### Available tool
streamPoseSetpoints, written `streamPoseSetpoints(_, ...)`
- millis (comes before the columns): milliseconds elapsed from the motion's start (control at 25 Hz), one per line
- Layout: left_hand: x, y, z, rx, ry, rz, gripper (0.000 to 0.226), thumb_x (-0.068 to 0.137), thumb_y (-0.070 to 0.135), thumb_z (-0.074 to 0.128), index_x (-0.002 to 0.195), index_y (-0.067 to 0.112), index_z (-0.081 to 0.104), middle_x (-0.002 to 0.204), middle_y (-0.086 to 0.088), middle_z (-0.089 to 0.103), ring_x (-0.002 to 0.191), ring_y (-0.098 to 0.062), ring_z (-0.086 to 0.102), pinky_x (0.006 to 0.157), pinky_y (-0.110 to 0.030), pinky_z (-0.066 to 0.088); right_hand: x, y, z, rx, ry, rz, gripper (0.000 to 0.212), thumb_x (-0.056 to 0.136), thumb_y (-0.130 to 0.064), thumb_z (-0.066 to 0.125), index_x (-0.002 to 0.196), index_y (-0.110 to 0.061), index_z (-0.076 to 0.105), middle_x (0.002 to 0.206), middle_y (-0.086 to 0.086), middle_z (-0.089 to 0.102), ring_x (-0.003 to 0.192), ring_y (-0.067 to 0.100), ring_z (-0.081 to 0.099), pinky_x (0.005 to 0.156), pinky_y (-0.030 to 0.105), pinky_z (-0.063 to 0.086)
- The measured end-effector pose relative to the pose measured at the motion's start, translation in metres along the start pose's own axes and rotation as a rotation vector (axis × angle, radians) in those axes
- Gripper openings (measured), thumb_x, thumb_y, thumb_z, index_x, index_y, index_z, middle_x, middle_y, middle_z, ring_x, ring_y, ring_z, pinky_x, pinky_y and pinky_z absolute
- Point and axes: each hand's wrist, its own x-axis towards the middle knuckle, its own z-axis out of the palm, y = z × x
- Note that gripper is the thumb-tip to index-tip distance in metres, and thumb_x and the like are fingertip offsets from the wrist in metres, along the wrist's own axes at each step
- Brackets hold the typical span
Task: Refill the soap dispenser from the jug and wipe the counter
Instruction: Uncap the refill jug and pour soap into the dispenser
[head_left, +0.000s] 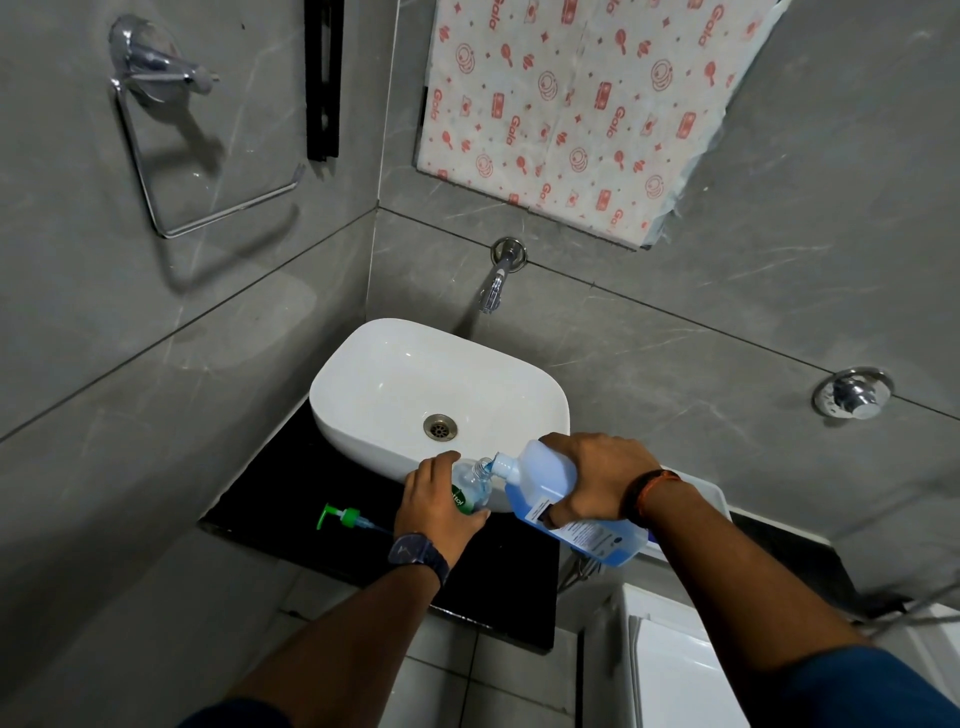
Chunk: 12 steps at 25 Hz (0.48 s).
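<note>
Pouring under way. Near right, a white unit (675, 665) stands beside the tiled floor (447, 675). Left wrist carries a dark watch (418, 553), right wrist an orange band (652, 491). Left hand (441, 501) is wrapped round the soap dispenser (470, 487), fingers curled on its body, holding it at the near rim of the basin (395, 379), above the counter (291, 493). Right hand (597, 475) grips the jug (543, 483) from above, fingers curled round its body. The jug is tipped left, spout right at the dispenser's open neck, blue liquid at the mouth. Green pump head (340, 517) lies on its side on the black counter, just left of the left hand, tube pointing right. White basin sits on the counter's far part, drain (440, 427) visible. Further back: wall tap (496, 286) over the basin, chrome valve (854, 397) on the right, towel ring (208, 171) on the left wall, patterned sheet (571, 104) far up on the back wall.
</note>
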Motion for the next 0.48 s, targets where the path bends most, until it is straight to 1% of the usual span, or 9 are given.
streamPoseSetpoints(120,-0.0008,0.0003,0.0011,0.006,-0.001,0.003,0.078,0.050,0.030,0.085,0.117,0.019,0.048,0.111,-0.006,0.056,0.102,-0.028,0.051,0.083,-0.038,0.048,0.0001,0.0012,0.0011,-0.001,-0.008,0.006,0.087,0.052,-0.079,0.061,0.126,-0.042,0.038,0.108,-0.007,0.064,0.081,0.016,0.054,0.068,0.030,0.043)
streamPoseSetpoints(360,-0.0020,0.0025,0.0020,-0.001,-0.010,-0.007,0.077,0.051,0.030,0.085,0.118,0.019,0.048,0.112,-0.006,0.055,0.103,-0.028,0.051,0.084,-0.038,0.048,-0.0006,0.0034,0.0011,0.002,0.000,0.012,0.088,0.051,-0.080,0.061,0.127,-0.044,0.036,0.110,-0.007,0.064,0.080,0.015,0.053,0.067,0.030,0.041)
streamPoseSetpoints(480,-0.0018,0.0036,0.0022,-0.008,-0.009,-0.011,0.077,0.052,0.030,0.084,0.118,0.019,0.048,0.112,-0.006,0.056,0.104,-0.027,0.050,0.084,-0.039,0.048,-0.0002,0.0030,0.0014,-0.006,-0.001,0.005,0.087,0.052,-0.079,0.062,0.126,-0.042,0.037,0.109,-0.007,0.064,0.079,0.015,0.052,0.067,0.030,0.041)
